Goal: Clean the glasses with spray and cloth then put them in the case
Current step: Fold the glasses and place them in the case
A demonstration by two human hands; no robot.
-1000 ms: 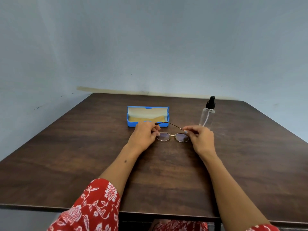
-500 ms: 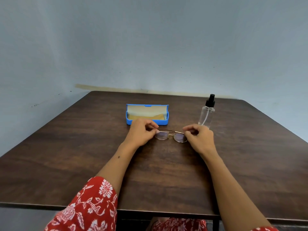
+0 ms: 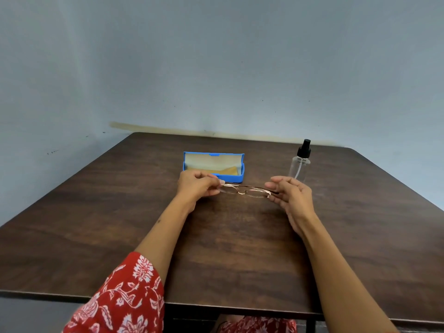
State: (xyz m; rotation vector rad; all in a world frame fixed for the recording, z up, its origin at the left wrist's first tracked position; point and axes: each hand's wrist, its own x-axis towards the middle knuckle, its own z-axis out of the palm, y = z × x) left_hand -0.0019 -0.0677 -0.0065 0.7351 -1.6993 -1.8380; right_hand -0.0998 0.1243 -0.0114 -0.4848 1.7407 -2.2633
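Thin gold-rimmed glasses [image 3: 245,189] are held just above the middle of the dark wooden table [image 3: 240,248], folded flat. My left hand [image 3: 195,187] pinches their left end and my right hand [image 3: 292,194] grips their right end. Just behind my left hand, the blue case [image 3: 236,177] lies open, with a yellow cloth [image 3: 222,171] lying inside it. A clear spray bottle [image 3: 299,164] with a black nozzle stands upright behind my right hand.
A pale blue-grey wall rises behind the table's far edge and along its left side. The near table edge runs across the bottom, with my red floral sleeve over it at the lower left.
The raised temple arm of the glasses has been folded down flat. Both hands have moved slightly apart along the frame and lifted the glasses a little.
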